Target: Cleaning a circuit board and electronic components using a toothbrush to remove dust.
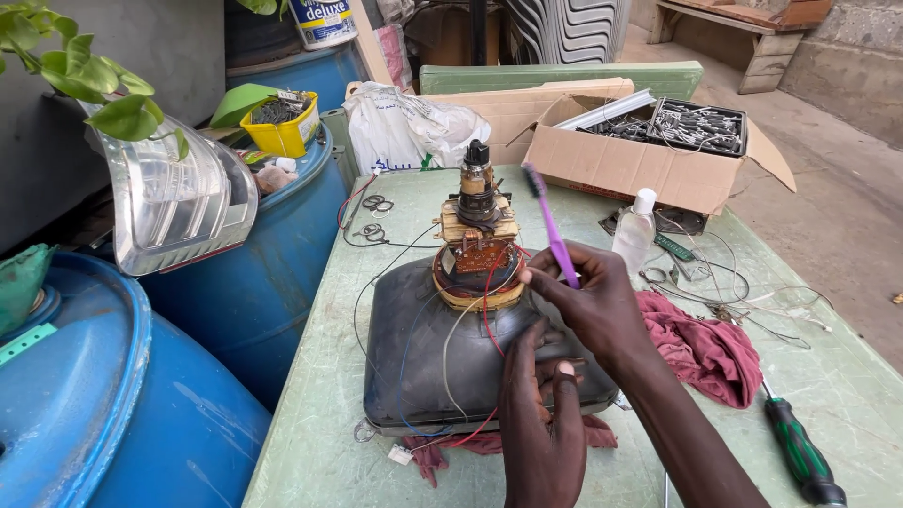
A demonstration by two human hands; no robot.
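Picture tube [423, 357], dark, dusty, face-down, steadied by left hand [544, 423]; right hand [588, 301] fingers grip purple toothbrush [553, 230].

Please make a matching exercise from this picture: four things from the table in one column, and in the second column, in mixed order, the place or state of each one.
Things:
1. purple toothbrush
2. screwdriver with green and black handle
3. clear plastic bottle
4. dark red cloth

Places or states:
A. lies flat near the table's right edge
B. stands upright behind the right hand
C. held up in the right hand, bristles at the top
D. lies crumpled on the green table, right of the grey picture tube

Pairs: 1-C, 2-A, 3-B, 4-D
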